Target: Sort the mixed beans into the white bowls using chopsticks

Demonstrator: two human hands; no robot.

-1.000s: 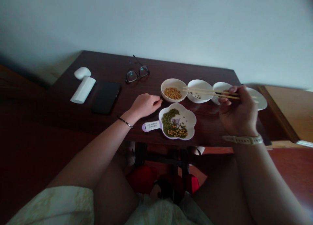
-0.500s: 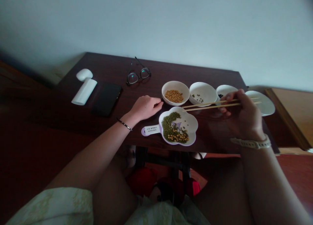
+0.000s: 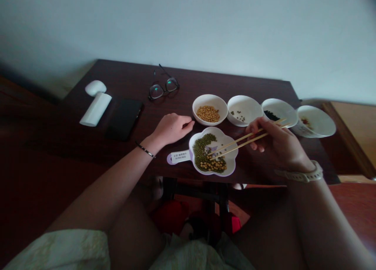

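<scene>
My right hand grips a pair of wooden chopsticks, their tips down among the beans in a white flower-shaped dish with a short labelled handle. Green mung beans line its left side, and yellow soybeans lie near the front. My left hand rests on the table beside the dish, fingers loosely curled and holding nothing visible. Just past it stands a white bowl of soybeans. The second bowl has a few green beans, the third black beans, the fourth some reddish bits.
Eyeglasses lie towards the back of the dark table. On the left are a flat black object and a white cylinder with a rounded white piece. A wall runs behind; a wooden surface adjoins at right.
The chopsticks' tips have moved from above the dish's back rim down and left into the beans. My right hand shifted left, uncovering the third and fourth bowls. My left hand stays put.
</scene>
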